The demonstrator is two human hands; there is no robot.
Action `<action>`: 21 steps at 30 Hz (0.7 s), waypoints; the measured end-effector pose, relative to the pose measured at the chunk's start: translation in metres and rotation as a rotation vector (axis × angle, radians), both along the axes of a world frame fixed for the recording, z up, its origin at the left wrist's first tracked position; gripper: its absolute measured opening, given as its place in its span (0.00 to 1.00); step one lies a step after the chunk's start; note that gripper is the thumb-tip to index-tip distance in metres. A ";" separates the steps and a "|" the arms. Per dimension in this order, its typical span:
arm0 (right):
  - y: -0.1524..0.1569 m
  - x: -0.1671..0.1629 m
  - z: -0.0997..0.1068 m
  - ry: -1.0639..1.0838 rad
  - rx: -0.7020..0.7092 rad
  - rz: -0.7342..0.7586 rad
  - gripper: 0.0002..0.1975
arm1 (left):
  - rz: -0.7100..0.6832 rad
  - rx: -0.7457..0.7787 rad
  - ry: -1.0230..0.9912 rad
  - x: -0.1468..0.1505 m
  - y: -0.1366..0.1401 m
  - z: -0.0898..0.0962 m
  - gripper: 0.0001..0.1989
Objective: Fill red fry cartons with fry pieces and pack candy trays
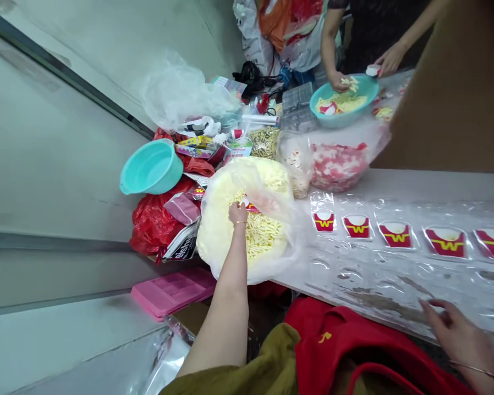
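My left hand (237,213) reaches into a large clear plastic bag (214,219) spread open on the table. Its fingers are closed at the edge of a small red-and-white toy fries carton (252,207), partly covered by plastic film. Pale yellow fry-shaped pieces (263,233) fill the bag around the hand. Over the table's front edge at the right, my right hand (461,329) has loosely bent fingers, apart, with nothing visible in them. Beyond it, several red cartons with a yellow W, such as this carton (397,236), lie in a row in clear plastic pouches.
Bags of pink-and-white pieces (337,164) and beige pieces (296,164) stand behind the row. A turquoise basin (152,167) sits left, above a red bag (152,222). Across the table, another person's hands (391,57) work at a second turquoise basin (356,115). A brown panel (453,109) rises right.
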State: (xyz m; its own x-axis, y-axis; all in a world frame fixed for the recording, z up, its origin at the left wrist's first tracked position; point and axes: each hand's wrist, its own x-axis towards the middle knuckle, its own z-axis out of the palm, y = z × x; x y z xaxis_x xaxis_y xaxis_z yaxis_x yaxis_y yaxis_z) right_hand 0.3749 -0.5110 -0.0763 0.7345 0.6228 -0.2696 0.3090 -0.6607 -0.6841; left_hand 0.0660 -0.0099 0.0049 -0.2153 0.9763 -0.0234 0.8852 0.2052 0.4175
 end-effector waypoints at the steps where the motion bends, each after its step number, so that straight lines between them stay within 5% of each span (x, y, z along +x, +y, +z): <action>1: 0.020 -0.016 -0.001 0.004 -0.014 0.035 0.14 | 0.009 -0.040 0.007 -0.004 0.015 -0.004 0.12; 5: 0.080 -0.068 0.004 0.046 -0.009 0.248 0.16 | -0.008 -0.181 -0.011 -0.013 0.045 -0.023 0.08; 12: 0.121 -0.114 0.013 0.010 -0.044 0.365 0.22 | -0.150 -0.184 -0.141 -0.027 0.046 -0.046 0.09; 17: 0.146 -0.133 0.025 -0.004 -0.007 0.445 0.22 | -0.174 -0.105 -0.300 -0.037 0.049 -0.043 0.04; 21: 0.157 -0.139 0.029 -0.021 0.013 0.490 0.23 | -0.100 0.005 -0.392 -0.055 0.051 -0.023 0.02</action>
